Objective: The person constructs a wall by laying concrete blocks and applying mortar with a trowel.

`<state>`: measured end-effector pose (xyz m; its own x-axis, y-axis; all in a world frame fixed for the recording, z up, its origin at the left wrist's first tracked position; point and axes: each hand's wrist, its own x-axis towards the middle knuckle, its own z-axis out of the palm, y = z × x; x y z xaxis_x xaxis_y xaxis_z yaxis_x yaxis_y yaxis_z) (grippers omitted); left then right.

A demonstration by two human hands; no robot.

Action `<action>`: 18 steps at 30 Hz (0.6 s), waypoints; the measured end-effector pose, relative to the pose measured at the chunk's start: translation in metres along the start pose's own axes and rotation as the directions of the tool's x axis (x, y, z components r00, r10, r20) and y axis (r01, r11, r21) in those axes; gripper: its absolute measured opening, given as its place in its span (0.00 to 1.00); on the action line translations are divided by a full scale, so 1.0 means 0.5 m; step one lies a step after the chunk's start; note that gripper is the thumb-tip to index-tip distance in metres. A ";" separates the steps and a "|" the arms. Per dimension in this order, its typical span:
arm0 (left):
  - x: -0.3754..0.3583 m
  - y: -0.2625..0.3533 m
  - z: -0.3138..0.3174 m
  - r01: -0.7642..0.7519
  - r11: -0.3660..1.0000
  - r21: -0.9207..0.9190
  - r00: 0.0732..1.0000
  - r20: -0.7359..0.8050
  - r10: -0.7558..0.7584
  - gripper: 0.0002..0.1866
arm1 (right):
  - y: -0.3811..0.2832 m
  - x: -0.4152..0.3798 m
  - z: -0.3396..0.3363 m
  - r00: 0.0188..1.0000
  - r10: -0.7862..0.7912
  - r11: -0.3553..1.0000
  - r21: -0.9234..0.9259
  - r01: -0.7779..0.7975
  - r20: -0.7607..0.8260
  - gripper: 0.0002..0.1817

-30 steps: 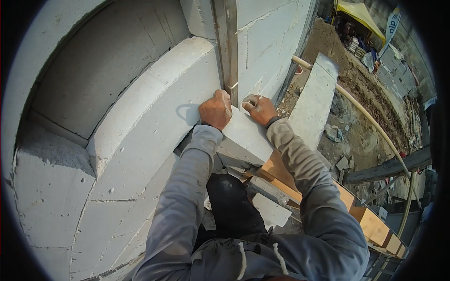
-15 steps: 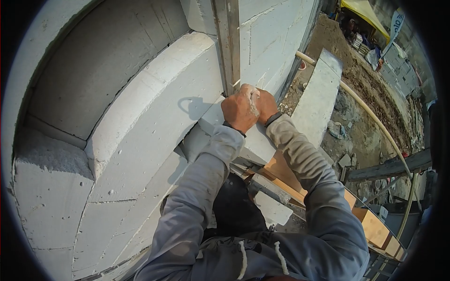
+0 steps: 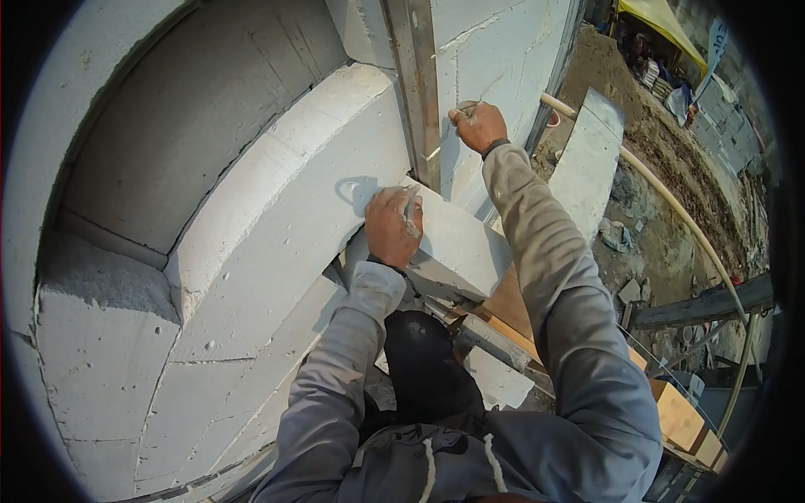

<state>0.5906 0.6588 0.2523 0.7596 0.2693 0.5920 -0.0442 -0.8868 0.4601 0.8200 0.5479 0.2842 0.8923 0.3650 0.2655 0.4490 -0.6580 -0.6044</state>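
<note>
A white block (image 3: 457, 239) sticks out from the pale block wall (image 3: 310, 210), just below a vertical metal post (image 3: 417, 92). My left hand (image 3: 394, 225) has its fingers bent at the block's left end, beside the wall; whether it grips the block cannot be made out. Right of the post, my right hand (image 3: 479, 126) is raised near the upper wall panel (image 3: 495, 59). Its fingers are pinched together around something small and thin that I cannot make out.
A curved recess (image 3: 193, 109) opens in the wall at upper left. Wooden boards (image 3: 511, 306) lie below the block. To the right are a long pale plank (image 3: 591, 159), a bent pipe (image 3: 671, 210), a dark beam (image 3: 704, 302) and a yellow canopy (image 3: 667, 25).
My hands were together at the post's foot and have parted. The left moved down and left to the block's end; the right moved up past the post. More of the block shows.
</note>
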 end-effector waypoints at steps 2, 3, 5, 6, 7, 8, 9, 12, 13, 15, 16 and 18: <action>0.000 -0.008 0.008 -0.029 1.000 -0.009 1.000 -0.003 0.029 0.13 | -0.011 -0.010 -0.007 1.000 0.006 0.999 -0.046 -0.007 -0.023 0.18; 0.003 -0.010 0.013 -0.071 0.997 -0.006 0.997 -0.007 0.071 0.14 | -0.016 -0.010 -0.010 0.999 0.008 0.996 -0.091 -0.013 -0.049 0.18; 0.006 -0.016 0.023 -0.110 0.994 -0.002 0.994 -0.014 0.110 0.15 | -0.005 0.005 -0.008 0.999 0.000 0.992 -0.129 -0.005 -0.041 0.17; 0.004 -0.019 0.025 -0.113 0.993 0.020 0.993 0.025 0.113 0.15 | -0.007 0.005 -0.008 1.000 -0.001 0.987 -0.163 -0.004 -0.025 0.16; 0.001 -0.021 0.027 -0.117 0.992 0.041 0.991 0.068 0.114 0.16 | -0.009 0.003 -0.005 1.000 0.004 0.987 -0.161 -0.007 -0.022 0.16; -0.003 -0.023 0.028 -0.116 0.992 0.041 0.991 0.074 0.113 0.16 | -0.013 0.002 -0.001 0.996 -0.054 0.992 -0.114 0.046 -0.069 0.16; -0.005 -0.024 0.029 -0.108 0.993 0.037 0.990 0.096 0.104 0.16 | -0.024 0.000 -0.006 0.987 -0.109 0.992 -0.070 0.101 -0.120 0.15; 0.005 -0.021 0.029 -0.106 0.994 0.017 0.990 0.095 0.104 0.16 | -0.063 0.017 -0.046 0.980 -0.073 0.994 0.073 0.088 -0.183 0.15; 0.005 -0.018 0.028 -0.104 0.995 0.000 0.992 0.075 0.104 0.16 | -0.078 0.014 -0.052 0.981 -0.073 0.994 0.071 0.087 -0.182 0.15; 0.006 -0.014 0.037 -0.071 0.997 -0.034 0.996 0.055 0.073 0.15 | -0.099 0.006 -0.063 0.973 -0.123 0.980 -0.180 0.088 -0.195 0.14; 0.011 -0.013 0.044 -0.039 0.997 -0.066 0.999 0.033 0.041 0.15 | -0.096 0.008 -0.064 0.985 -0.045 0.981 -0.194 0.012 -0.168 0.15; 0.020 -0.020 0.056 -0.003 0.994 -0.105 1.000 0.007 0.004 0.15 | -0.076 0.009 -0.054 0.990 -0.006 0.971 -0.239 -0.028 -0.142 0.16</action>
<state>0.6170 0.6599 0.2353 0.7641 0.2631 0.5890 -0.1146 -0.8432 0.5253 0.8084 0.5567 0.3287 0.8869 0.2716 0.3737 0.4217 -0.8061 -0.4151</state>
